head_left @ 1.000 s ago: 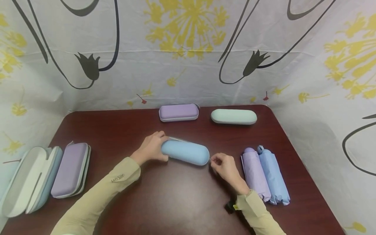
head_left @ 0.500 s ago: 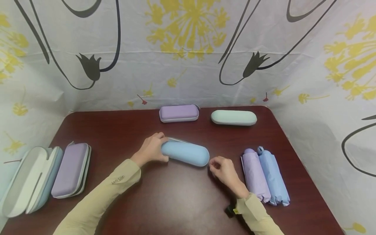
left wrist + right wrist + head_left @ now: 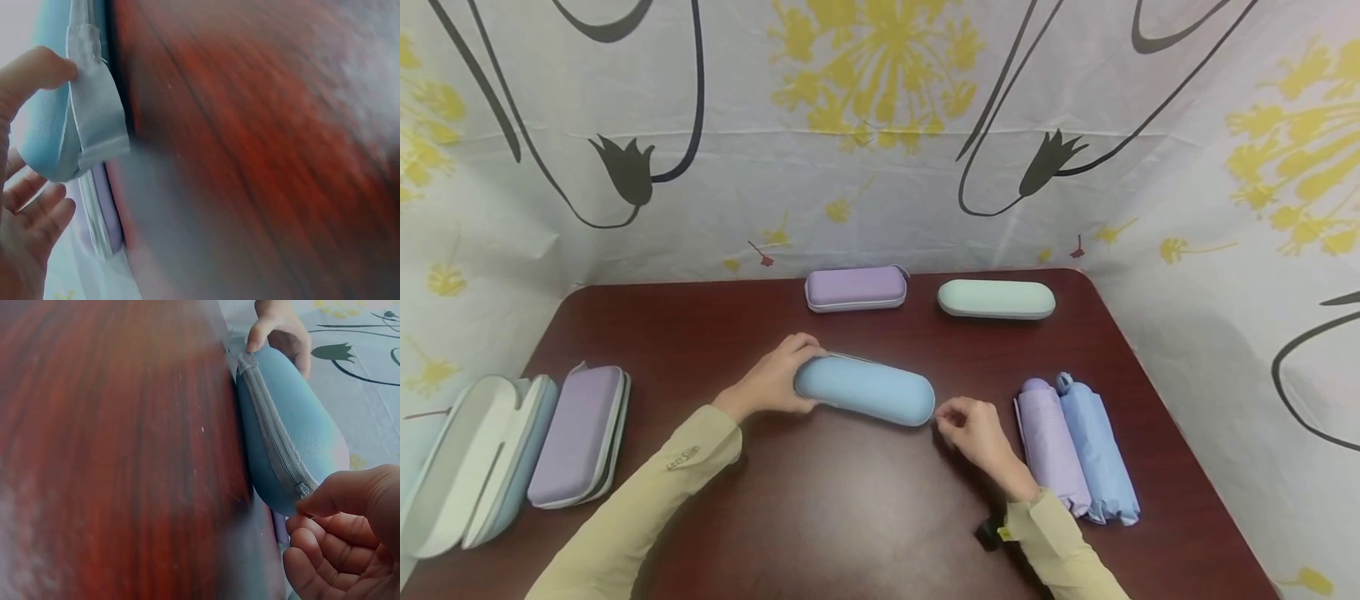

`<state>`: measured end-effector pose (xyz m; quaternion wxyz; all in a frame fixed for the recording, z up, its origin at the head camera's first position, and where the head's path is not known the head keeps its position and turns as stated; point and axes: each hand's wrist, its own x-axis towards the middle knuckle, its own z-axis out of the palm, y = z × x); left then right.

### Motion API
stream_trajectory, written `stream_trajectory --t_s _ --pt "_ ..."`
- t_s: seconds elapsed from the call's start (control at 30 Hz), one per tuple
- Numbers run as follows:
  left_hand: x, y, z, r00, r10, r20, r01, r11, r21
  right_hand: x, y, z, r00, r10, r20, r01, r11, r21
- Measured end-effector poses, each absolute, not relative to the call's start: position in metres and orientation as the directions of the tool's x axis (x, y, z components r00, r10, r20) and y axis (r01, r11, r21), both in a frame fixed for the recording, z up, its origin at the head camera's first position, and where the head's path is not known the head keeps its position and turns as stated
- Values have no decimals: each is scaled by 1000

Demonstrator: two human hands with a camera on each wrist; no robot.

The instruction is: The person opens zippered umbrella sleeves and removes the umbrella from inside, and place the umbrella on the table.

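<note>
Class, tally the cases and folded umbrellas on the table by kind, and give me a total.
Cases: 5 (held blue case, open case at far left, left purple case, back purple case, mint case)
Folded umbrellas: 2 (purple umbrella, blue umbrella)
Total: 7

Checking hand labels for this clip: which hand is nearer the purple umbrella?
Right. The right hand is just left of the purple umbrella; the left hand is farther left, holding the left end of the blue case.
</note>
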<state>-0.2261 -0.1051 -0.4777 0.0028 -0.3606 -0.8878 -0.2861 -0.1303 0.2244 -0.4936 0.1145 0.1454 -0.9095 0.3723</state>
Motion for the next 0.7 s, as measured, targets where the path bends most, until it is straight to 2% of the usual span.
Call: stream_trajectory --t_s 0.23,0.57,0.7 --pt "-230 -107 -482 -707 674 213 657 514 552 -135 227 -492 -931 -186 314 -350 696 -627" --pt "-225 -105 -483 -729 650 215 654 569 498 -136 227 -493 -941 -172 292 -326 695 -640" --pt "-225 -105 -482 -705 672 225 685 564 461 -137 228 -494 -937 -178 301 -338 686 -644"
